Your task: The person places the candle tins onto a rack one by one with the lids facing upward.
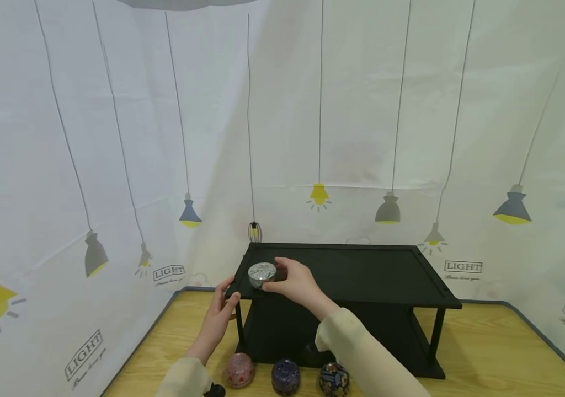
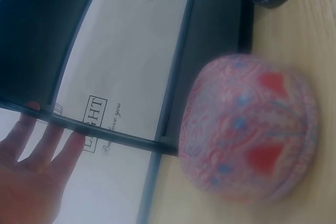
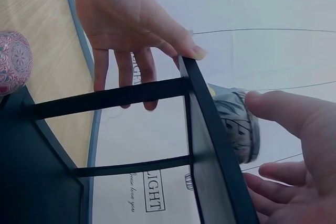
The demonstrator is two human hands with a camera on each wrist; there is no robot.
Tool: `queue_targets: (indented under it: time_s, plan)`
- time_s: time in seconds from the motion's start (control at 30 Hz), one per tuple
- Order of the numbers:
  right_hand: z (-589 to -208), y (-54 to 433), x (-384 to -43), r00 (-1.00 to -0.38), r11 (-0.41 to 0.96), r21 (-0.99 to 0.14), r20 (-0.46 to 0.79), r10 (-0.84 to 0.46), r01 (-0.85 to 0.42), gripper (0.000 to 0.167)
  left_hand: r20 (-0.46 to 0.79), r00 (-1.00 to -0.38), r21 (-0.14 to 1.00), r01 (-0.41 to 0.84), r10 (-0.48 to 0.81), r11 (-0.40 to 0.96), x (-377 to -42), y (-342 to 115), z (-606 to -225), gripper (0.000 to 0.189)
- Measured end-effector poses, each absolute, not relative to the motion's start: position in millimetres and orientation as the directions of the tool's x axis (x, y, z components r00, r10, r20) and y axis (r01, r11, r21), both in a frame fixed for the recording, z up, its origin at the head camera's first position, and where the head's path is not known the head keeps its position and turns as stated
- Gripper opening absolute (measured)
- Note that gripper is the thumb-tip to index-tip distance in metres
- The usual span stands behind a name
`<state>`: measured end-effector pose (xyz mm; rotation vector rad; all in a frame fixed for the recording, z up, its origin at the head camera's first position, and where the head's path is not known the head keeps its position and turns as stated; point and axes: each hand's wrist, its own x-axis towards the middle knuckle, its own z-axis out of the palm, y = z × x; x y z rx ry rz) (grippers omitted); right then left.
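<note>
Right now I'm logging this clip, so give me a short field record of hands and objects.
left hand: steadies the black shelf at its front left corner
right hand: fingers round the silver tin on the shelf top
on the wooden table: pink tin, purple tin, dark patterned tin in front of the shelf

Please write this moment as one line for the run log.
right hand: holds grey tin on shelf top | left hand: touches shelf corner | pink tin: on table

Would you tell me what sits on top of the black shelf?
A silver tin at the black shelf's left front corner, held by the right hand. Its far side is hidden.
</note>
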<state>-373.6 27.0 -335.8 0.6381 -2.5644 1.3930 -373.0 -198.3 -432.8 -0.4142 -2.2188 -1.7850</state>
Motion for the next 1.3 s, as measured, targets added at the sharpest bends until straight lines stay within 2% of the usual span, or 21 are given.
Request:
queue_targets:
  time_s: [0.6, 0.87, 1.03, 1.17, 1.3]
  plan:
    - [-341, 89, -323, -0.836, 0.399, -0.734, 0.469, -0.286, -0.549, 0.057, 0.37, -0.928, 0.906, 0.371, 0.048, 0.203, -373, -200, -433, 0.052]
    - [-348, 124, -298, -0.834, 0.403, -0.733, 0.446, -0.324, -0.548, 0.053, 0.355, -0.933, 0.915, 0.361, 0.065, 0.179, -357, -192, -415, 0.052]
    - [-357, 146, -285, -0.837, 0.475, -0.688, 0.448, -0.316, -0.548, 0.045, 0.343, -0.938, 0.916, 0.347, 0.057, 0.199, -368, -192, -423, 0.053]
    - [-368, 164, -278, -0.867, 0.517, -0.695, 0.404, -0.292, -0.499, 0.041, 0.336, -0.94, 0.919, 0.341, 0.057, 0.199, -377, -194, -431, 0.053]
    - [-383, 180, -275, -0.899, 0.531, -0.726, 0.338, -0.277, -0.437, 0.041, 0.344, -0.937, 0.915, 0.348, 0.055, 0.206, -372, -195, -429, 0.052]
